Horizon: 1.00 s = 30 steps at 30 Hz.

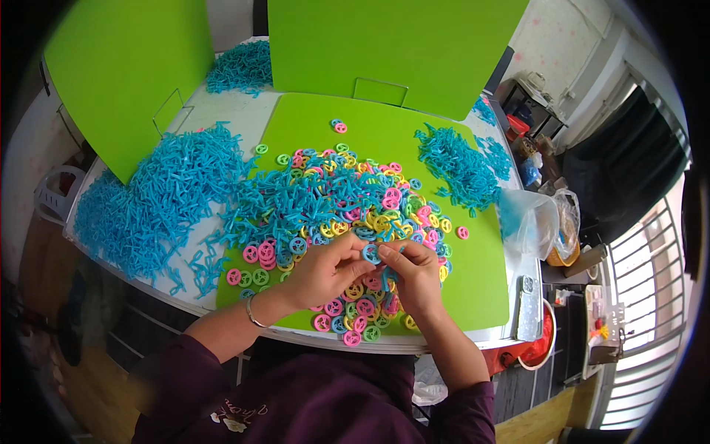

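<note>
Both hands meet just in front of the heap of small pink, yellow, green and blue plastic rings (347, 200) on the bright green mat (481, 281): the left hand (322, 272) and right hand (416, 275) each close their grip on one small blue plastic ring (372, 254), held between the fingertips just above the heap's near edge. Pinched so lightly, it could slip into the heap and be lost among look-alikes. A forearm could also nudge rings near the heap off the white bench (222, 111).
</note>
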{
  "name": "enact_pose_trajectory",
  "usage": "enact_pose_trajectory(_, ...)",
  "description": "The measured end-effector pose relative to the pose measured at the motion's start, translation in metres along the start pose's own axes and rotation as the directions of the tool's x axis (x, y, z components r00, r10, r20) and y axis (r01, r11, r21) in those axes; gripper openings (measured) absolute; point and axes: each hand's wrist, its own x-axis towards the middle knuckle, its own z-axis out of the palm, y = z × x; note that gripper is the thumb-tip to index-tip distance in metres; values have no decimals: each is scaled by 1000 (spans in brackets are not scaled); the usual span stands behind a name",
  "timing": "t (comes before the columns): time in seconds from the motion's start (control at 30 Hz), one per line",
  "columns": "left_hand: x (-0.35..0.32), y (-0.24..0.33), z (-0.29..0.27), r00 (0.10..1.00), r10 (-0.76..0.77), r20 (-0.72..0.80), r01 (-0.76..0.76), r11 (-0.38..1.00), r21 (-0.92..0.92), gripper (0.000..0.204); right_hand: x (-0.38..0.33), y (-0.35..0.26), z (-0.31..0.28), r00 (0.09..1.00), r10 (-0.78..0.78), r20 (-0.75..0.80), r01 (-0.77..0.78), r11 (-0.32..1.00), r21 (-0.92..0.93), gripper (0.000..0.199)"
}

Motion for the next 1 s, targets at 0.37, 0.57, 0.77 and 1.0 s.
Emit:
enact_pose_trajectory(0.37,9,-2,-9,948,251,-194,-230,965,124,13,-3,-10,5,974,13,228,-11,1000,-11,37)
enact_pose_trajectory(0.57,3,5,-9,987,-57,-149,54,998,-28,18,-2,-8,5,973,-56,224,77,993,-90,43)
enact_pose_trajectory(0.77,5,-1,-7,982,-6,-187,-13,995,-99,20,0,-8,5,973,67,222,-86,993,76,38)
enact_pose_trajectory(1.0,5,3,-2,972,-13,-233,-5,997,-78,19,4,-5,2,972,170,163,-200,961,192,36)
